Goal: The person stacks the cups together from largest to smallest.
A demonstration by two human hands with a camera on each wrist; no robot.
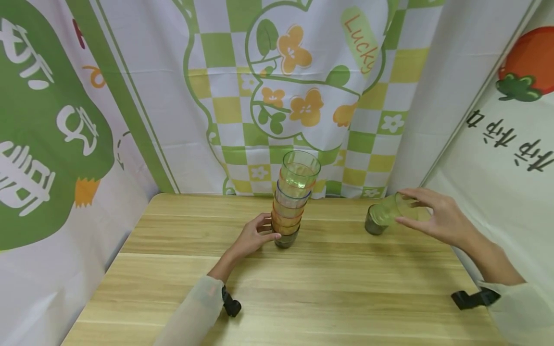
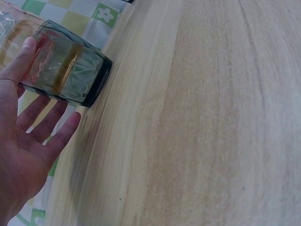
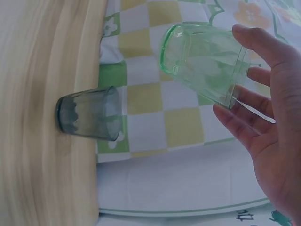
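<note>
A tall stack of nested clear plastic cups (image 1: 289, 211) stands on the table, dark grey at the bottom, amber and clear tints in between, pale green on top. My left hand (image 1: 255, 236) grips the stack low down, thumb at the front and fingers behind; in the left wrist view the thumb lies along the grey bottom cup (image 2: 77, 70). On the right, my right hand (image 1: 437, 216) holds a light green cup (image 3: 204, 61) by its rim, between thumb and fingers. Close by it, a single dark grey cup (image 3: 89, 114) stands upright on the table.
The wooden table (image 1: 277, 298) has its back edge against a printed curtain (image 1: 233, 110) with green and yellow checks. Fabric panels also hang at the left (image 1: 26, 274) and right (image 1: 497, 202) sides. Each wrist wears a black strap mount.
</note>
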